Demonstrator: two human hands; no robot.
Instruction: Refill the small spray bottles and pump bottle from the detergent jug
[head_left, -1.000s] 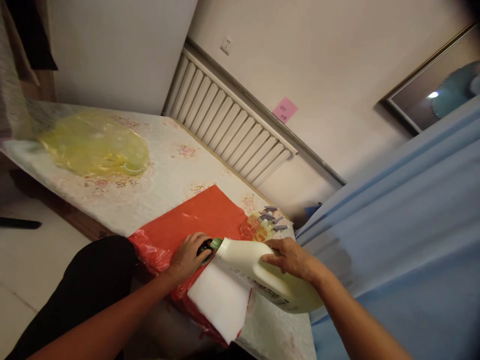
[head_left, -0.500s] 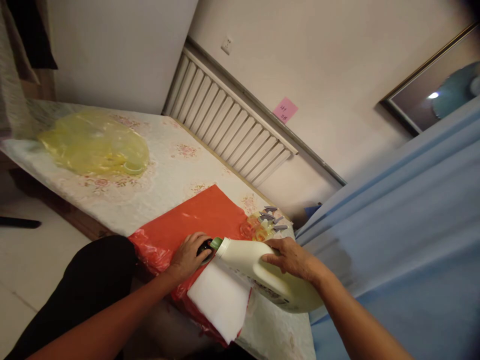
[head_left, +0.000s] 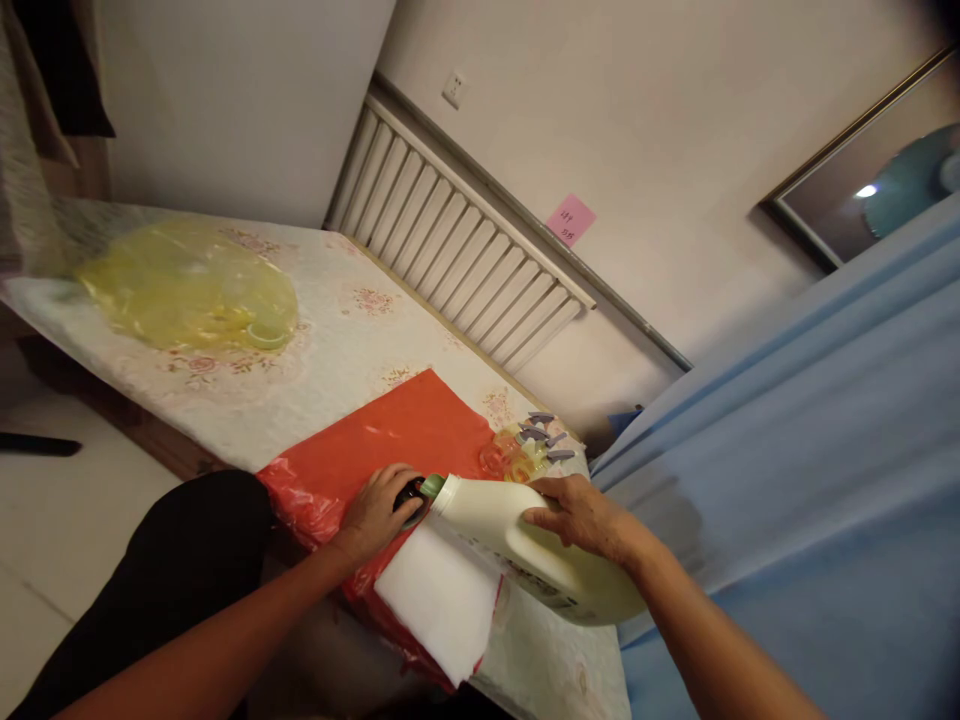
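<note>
A white jug-shaped bottle is tipped on its side over the table, its green neck pointing left. My right hand grips the bottle's upper side, fingers wrapped over it. My left hand is curled around a small dark object, perhaps a cap or cup, held right at the bottle's green spout. Below them lies a white folded cloth on an orange-red plastic sheet.
The table wears a pale floral cover. A yellow translucent plastic bag lies at its far left. Several grey clips and coloured rings sit by the wall. A radiator runs behind. Blue fabric fills the right.
</note>
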